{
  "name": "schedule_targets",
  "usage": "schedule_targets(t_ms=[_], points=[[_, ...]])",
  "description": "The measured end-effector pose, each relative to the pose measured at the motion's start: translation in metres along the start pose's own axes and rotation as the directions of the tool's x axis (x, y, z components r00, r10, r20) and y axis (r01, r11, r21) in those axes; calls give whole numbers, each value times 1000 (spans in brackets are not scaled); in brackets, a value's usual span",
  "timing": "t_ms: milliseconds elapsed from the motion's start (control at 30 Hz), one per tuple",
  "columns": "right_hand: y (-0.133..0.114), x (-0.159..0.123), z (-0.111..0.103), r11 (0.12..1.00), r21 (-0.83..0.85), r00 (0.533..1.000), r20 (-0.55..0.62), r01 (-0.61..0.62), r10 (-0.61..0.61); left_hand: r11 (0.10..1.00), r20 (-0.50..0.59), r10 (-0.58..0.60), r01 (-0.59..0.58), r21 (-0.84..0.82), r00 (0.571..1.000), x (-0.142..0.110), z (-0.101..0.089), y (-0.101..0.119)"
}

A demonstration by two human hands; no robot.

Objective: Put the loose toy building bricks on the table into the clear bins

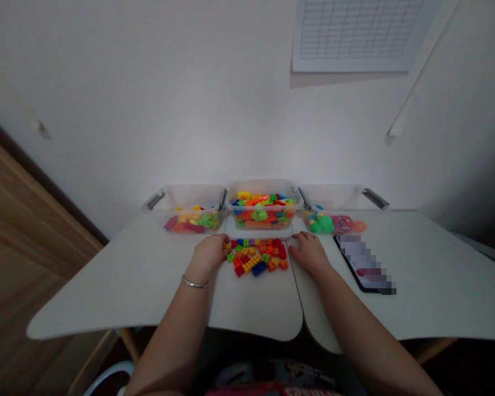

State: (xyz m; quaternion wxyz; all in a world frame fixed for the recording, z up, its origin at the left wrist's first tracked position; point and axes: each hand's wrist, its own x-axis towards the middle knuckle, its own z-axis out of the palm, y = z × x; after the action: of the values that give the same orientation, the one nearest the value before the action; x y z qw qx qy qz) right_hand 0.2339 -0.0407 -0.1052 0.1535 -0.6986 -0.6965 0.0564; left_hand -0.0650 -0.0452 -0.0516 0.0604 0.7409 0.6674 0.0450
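Several small building bricks (252, 263) in red, orange, yellow, green and blue lie loose on the white table between my hands. Behind them, a row of bricks (253, 242) in mixed colours runs along the near side of a flat clear lid (259, 234). My left hand (208, 254), with a silver bangle at the wrist, is at the left end of this row. Its fingers are bent around a yellow brick (226, 247), partly hidden. My right hand (310, 251) rests on the table right of the bricks, fingers apart, holding nothing.
A clear bin (266, 208) full of bricks stands behind the lid. Two more clear bins flank it: the left bin (181, 195) holds colourful pieces, the right bin (334, 195) round toys. A phone (363, 264) lies at right. A seam (297, 291) splits the tabletop.
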Motion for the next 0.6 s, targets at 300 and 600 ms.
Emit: schedule_targets(t_ms=[300,600], points=[[0,0,-1,1000,-14,1000,6,0,0,977,-157,-24,-10,-211,987,-6,-12,8],[-2,0,-3,1000,-10,1000,8,6,-5,881,-810,20,-393,-262,586,5,-32,33]])
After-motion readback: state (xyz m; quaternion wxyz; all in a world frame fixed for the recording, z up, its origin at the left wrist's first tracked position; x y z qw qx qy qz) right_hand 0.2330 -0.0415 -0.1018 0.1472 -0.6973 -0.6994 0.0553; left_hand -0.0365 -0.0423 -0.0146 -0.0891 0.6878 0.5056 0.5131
